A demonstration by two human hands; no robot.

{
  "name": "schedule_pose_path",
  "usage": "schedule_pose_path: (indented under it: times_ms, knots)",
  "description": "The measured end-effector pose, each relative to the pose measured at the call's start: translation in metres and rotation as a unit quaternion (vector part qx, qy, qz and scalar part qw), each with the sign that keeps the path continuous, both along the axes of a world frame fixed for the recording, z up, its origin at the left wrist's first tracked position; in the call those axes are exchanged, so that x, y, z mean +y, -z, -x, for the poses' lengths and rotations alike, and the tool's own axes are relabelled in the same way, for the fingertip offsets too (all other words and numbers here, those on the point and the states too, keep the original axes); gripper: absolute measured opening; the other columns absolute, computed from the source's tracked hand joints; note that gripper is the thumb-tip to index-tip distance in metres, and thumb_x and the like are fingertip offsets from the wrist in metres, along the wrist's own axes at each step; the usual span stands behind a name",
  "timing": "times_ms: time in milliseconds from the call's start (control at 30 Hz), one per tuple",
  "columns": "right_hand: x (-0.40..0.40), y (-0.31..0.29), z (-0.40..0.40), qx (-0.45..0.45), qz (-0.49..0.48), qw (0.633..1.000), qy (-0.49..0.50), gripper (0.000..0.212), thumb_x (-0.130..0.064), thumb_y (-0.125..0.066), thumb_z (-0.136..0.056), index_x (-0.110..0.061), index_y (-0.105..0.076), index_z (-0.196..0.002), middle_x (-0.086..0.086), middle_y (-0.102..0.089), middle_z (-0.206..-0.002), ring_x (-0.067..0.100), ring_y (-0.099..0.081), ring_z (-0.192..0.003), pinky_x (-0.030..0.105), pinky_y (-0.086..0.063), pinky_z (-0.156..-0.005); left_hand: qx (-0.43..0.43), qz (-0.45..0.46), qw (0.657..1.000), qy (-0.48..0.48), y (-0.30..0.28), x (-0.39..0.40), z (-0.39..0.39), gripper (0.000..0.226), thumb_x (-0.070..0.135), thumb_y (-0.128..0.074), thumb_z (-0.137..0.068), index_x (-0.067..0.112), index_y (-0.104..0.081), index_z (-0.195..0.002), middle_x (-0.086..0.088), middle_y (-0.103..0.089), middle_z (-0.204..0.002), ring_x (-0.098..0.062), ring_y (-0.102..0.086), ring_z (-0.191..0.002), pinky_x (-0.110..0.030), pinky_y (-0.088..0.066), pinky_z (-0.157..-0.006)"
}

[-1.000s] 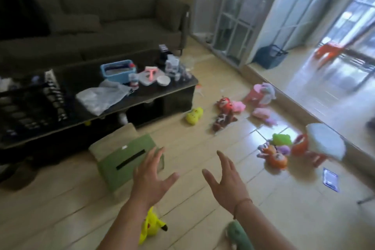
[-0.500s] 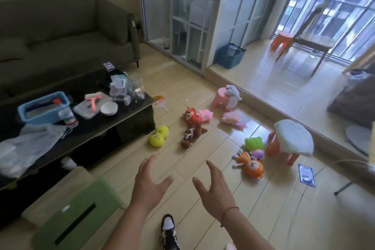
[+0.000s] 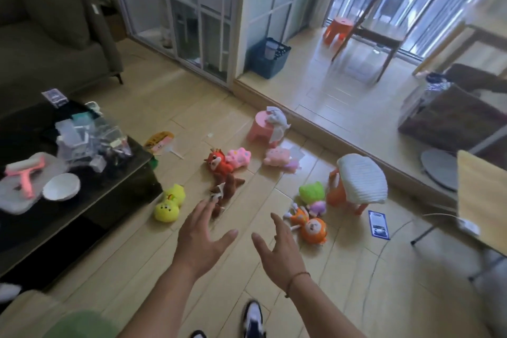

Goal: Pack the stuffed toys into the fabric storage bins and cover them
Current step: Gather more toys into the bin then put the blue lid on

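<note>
Both hands, left hand [image 3: 201, 239] and right hand [image 3: 279, 248], reach out spread and empty while the stuffed toys [image 3: 227, 170] lie scattered across the floor [image 3: 247, 282], none packed, the green fabric bin [image 3: 79, 324] at the bottom-left edge, so nearly everything's left.

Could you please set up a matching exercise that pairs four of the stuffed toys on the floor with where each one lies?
Toys:
1. yellow toy
2. orange toy
3. green toy
4. grey-white toy

Places:
A. on the pink stool
B. beside the coffee table
C. next to the orange stool with the white cover
D. on the floor just beyond the right hand

Pairs: 1-B, 2-D, 3-C, 4-A
</note>
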State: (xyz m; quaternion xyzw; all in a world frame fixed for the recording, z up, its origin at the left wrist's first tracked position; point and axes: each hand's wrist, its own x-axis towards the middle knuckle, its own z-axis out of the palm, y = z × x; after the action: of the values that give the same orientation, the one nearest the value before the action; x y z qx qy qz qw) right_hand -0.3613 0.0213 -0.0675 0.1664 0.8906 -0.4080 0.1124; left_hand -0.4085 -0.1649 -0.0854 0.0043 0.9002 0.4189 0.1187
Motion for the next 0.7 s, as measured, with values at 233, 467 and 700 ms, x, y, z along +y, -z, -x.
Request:
schedule_pose_path:
  times_ms: [233,467,700]
  knots:
    - [0.074,0.022,0.05,-0.025,0.025,0.997,0.068,0.074,-0.055,-0.052,-0.087,-0.025,-0.023,-0.148,-0.004,-0.027,-0.154,0.015,-0.032,-0.14,0.038,-0.031,-0.114,-0.015,0.036,0.998,0.055,0.003,0.075,0.055,0.1,0.08,-0.04,-0.061,0.036,-0.026,-0.149,0.006,-0.016,-0.161,-0.016,-0.016,-0.147,-0.044,-0.021,-0.119]
    - [0.157,0.034,0.098,-0.044,0.037,0.994,0.095,0.075,-0.057,-0.053,-0.081,-0.031,-0.026,-0.146,-0.011,-0.037,-0.148,0.006,-0.042,-0.126,0.026,-0.033,-0.107,-0.048,0.052,0.995,0.075,0.008,0.16,0.117,0.106,0.082,-0.037,-0.056,0.034,-0.028,-0.149,0.005,-0.019,-0.16,-0.015,-0.018,-0.147,-0.042,-0.019,-0.119]
    - [0.242,0.062,0.149,-0.07,0.026,0.987,0.14,0.052,-0.036,-0.065,-0.078,-0.035,-0.047,-0.127,-0.018,-0.059,-0.112,0.004,-0.058,-0.103,0.036,-0.049,-0.093,-0.087,0.079,0.985,0.127,0.035,0.238,0.175,0.106,0.084,-0.033,-0.055,0.038,-0.021,-0.15,0.008,-0.01,-0.162,-0.014,-0.008,-0.149,-0.045,-0.012,-0.12]
